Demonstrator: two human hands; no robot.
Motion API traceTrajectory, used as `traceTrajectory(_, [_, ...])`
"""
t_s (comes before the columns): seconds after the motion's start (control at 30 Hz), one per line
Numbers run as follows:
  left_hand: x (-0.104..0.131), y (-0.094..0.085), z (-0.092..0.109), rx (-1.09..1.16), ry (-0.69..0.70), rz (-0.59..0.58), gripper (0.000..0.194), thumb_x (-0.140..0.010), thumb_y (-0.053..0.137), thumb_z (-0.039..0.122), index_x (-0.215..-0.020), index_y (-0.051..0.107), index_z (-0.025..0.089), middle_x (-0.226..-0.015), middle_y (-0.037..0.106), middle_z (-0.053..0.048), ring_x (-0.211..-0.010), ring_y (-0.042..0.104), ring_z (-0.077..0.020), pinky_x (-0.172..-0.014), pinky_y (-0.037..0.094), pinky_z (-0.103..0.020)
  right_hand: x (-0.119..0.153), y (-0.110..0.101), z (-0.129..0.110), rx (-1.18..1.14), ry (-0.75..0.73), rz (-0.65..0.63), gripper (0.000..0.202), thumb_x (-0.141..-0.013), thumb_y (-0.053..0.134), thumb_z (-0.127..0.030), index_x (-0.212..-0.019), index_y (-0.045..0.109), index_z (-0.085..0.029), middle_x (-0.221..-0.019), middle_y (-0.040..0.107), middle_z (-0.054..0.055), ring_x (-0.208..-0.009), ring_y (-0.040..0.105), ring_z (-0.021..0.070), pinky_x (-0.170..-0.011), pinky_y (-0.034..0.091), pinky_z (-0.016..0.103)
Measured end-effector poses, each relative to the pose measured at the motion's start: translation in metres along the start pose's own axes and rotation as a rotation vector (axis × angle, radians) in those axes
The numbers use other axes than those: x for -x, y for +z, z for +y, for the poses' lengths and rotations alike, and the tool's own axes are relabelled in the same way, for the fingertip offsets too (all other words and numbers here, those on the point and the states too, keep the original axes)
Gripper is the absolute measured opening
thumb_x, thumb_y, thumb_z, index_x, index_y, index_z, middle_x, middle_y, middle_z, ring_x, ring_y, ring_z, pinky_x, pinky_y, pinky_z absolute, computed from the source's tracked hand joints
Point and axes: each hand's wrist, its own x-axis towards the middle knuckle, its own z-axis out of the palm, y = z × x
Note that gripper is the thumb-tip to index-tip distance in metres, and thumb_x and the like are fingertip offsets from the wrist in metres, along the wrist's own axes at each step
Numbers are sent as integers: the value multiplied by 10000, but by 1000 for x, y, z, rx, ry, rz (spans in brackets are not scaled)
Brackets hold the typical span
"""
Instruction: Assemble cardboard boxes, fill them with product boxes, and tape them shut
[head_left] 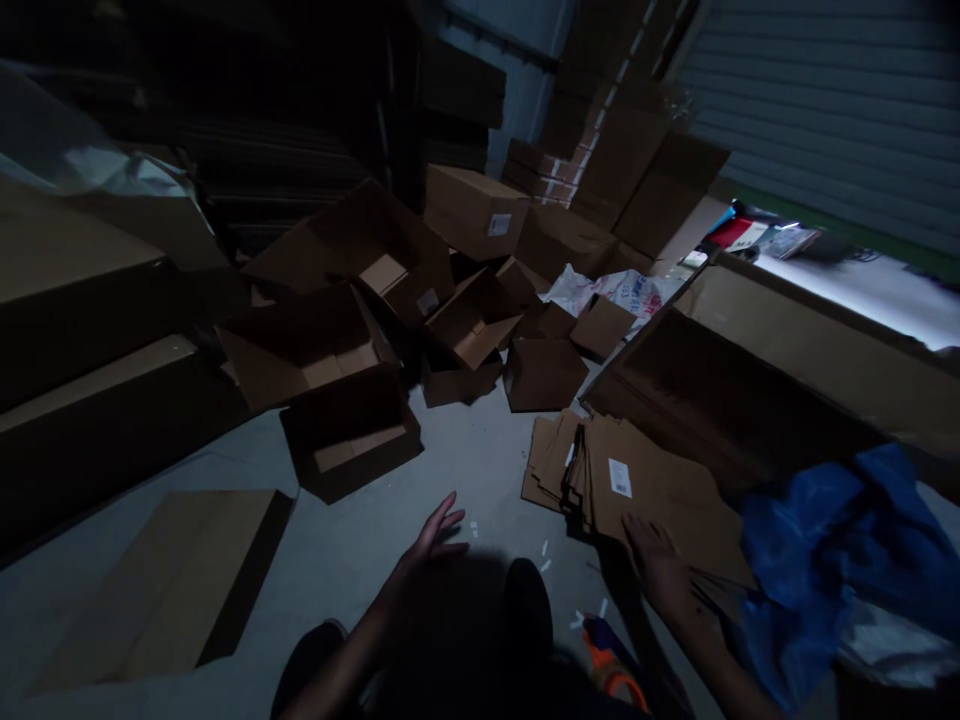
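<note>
My left hand (436, 535) hovers above the grey floor with its fingers apart and nothing in it. On the right, my right hand (654, 562) rests with spread fingers at the near edge of a stack of flattened cardboard boxes (660, 475). A white label (619, 478) is stuck on the top sheet. Below that hand, on the floor, lies an orange and dark blue tool (611, 660), perhaps a tape dispenser; its kind is hard to make out in the dim light.
Several open cardboard boxes (352, 440) lie in a heap ahead. A closed flat carton (172, 580) is at left. Blue plastic sheeting (840, 560) lies at right, beside a long large carton (810, 350). White scraps (546, 557) dot the floor near my feet (528, 605).
</note>
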Motion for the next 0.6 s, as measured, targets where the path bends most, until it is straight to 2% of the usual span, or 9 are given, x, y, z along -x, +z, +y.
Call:
traceTrajectory(0.1, [0,-1,-9,38,-42,-7,814,-891,678,429,-1615,318,335,-1595,464,-177,-1254,660,-323,-1040,525,-492,-13,-42,-2,73,-48,228,368,-998,478,-238,-1310,670,-208,-1258,755,140,-1098,729,285,-1136,413,567])
traceTrajectory(0.2, [-2,-1,-11,10,-35,54,787,-851,720,387,-1564,402,294,-1450,598,-161,-1186,692,-293,-1029,533,-468,-32,-108,-21,26,-112,490,300,-961,527,-155,-1224,663,-206,-1080,796,88,-974,724,231,-1140,400,545])
traceTrajectory(0.27, [-4,0,1,-11,-1,126,732,-825,742,400,-1497,495,246,-1318,675,-145,-1148,701,-283,-1025,540,-450,-45,-146,-54,-91,-263,513,284,-931,549,-137,-1176,661,-228,-1017,784,52,-928,694,201,-1148,392,525])
traceTrajectory(0.33, [-3,-1,22,-46,66,213,660,-826,744,460,-1416,578,215,-1243,705,-139,-1149,691,-291,-1016,547,-441,-56,-165,-104,-286,-506,385,289,-922,544,-162,-1158,678,-259,-1001,767,32,-932,669,201,-1174,363,546])
traceTrajectory(0.4, [0,-5,43,-96,114,255,607,-861,715,533,-1365,621,207,-1232,713,-134,-1163,675,-296,-1017,541,-439,-64,-160,-165,-535,-694,185,269,-948,530,-212,-1143,702,-281,-1010,757,33,-978,654,214,-1167,389,539])
traceTrajectory(0.43, [1,-7,51,-116,112,237,595,-881,696,558,-1356,629,207,-1234,715,-128,-1165,670,-293,-1026,532,-439,-66,-151,-196,-649,-712,92,243,-967,542,-246,-1142,706,-283,-1047,752,37,-1020,649,217,-1147,421,518])
traceTrajectory(0.5, [4,-12,56,-97,39,131,585,-909,667,585,-1352,638,203,-1221,726,-117,-1157,672,-286,-1046,514,-442,-66,-128,-248,-781,-667,-17,244,-991,588,-340,-1195,688,-251,-1175,722,57,-1106,642,224,-1092,482,501])
traceTrajectory(0.53, [5,-14,53,-54,-24,66,578,-918,658,588,-1351,641,205,-1215,734,-113,-1155,676,-285,-1052,509,-448,-65,-116,-267,-817,-624,-50,298,-992,612,-388,-1238,667,-229,-1250,692,73,-1146,636,232,-1070,502,500])
traceTrajectory(0.6, [8,-18,41,62,-135,-35,549,-948,621,587,-1360,642,226,-1253,732,-106,-1197,669,-293,-1067,502,-465,-63,-96,-285,-870,-526,-93,415,-990,627,-457,-1313,623,-196,-1358,629,105,-1195,624,251,-1046,523,510])
